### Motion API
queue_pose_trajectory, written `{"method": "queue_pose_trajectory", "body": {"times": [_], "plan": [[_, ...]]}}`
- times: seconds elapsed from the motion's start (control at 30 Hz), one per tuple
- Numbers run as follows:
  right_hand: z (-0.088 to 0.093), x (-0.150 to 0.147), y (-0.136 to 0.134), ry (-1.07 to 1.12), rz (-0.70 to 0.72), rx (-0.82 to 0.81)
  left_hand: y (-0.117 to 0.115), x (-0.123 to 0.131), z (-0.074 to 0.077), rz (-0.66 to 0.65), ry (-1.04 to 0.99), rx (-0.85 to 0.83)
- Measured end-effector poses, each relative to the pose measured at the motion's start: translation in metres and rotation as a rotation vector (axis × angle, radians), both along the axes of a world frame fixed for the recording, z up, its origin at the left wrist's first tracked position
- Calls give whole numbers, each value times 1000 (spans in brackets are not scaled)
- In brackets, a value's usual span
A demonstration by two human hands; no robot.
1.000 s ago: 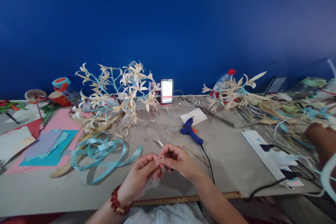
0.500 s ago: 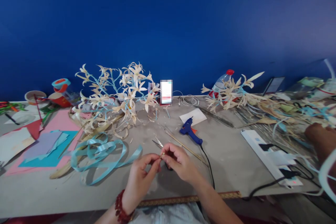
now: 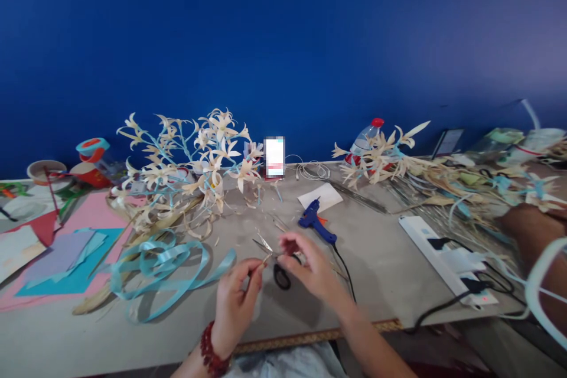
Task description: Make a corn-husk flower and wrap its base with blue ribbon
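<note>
My left hand [image 3: 239, 289] is closed in a pinch, with a small, thin tan piece [image 3: 266, 260] at its fingertips. The piece is too small to name exactly. My right hand [image 3: 312, 269] hovers just to the right, thumb and fingers apart, and nothing shows between them. Beneath and between the hands lie black-handled scissors [image 3: 282, 277], blades pointing away from me. A blue glue gun [image 3: 317, 221] rests beyond my right hand. Left of my left hand, a light-blue ribbon [image 3: 177, 292] lies in loose loops.
Pale artificial flowers [image 3: 221, 124] on blue stems stand behind, left of a phone [image 3: 274, 156]. Coloured paper sheets [image 3: 57, 257] lie far left. A white power strip [image 3: 443, 260] with cables is right, near another person's hand [image 3: 518, 227]. More flowers [image 3: 390, 150] lean by a bottle [image 3: 367, 136].
My right hand has come away from the left fingertips and its fingers have parted. The thin piece stays in my left hand, and the scissor handles show more. The view has shifted slightly right.
</note>
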State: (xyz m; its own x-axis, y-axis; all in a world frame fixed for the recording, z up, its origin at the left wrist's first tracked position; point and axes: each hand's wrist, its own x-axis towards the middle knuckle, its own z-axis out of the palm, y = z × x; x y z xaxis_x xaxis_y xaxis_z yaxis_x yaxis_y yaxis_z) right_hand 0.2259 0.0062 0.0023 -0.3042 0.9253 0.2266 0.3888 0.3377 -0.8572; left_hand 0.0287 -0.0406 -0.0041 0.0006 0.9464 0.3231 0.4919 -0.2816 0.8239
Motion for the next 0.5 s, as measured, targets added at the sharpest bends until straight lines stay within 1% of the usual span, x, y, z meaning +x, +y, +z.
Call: {"method": "queue_pose_trajectory", "body": {"times": [0.03,0.1,0.13,0.17,0.23,0.33,0.4,0.5], "plan": [[-3,14,9,-127,-73,84,0,-2,-1,14,-3,-9],[-13,43,28,-381,-287,229,1,-5,-2,33,-7,-27],[-19,56,37,-505,-361,248,2,-7,-2,35,-9,-33],[-25,68,46,-611,-399,243,2,-7,-2,34,-9,-39],[-37,84,58,-760,-384,236,3,-7,-2,31,-8,-50],[-47,93,68,-833,-310,229,5,-5,-2,18,-9,-57],[-50,94,69,-831,-284,226,6,-5,-3,-1,-12,-58],[-48,97,68,-814,-276,218,7,-6,-3,-24,-16,-73]]}}
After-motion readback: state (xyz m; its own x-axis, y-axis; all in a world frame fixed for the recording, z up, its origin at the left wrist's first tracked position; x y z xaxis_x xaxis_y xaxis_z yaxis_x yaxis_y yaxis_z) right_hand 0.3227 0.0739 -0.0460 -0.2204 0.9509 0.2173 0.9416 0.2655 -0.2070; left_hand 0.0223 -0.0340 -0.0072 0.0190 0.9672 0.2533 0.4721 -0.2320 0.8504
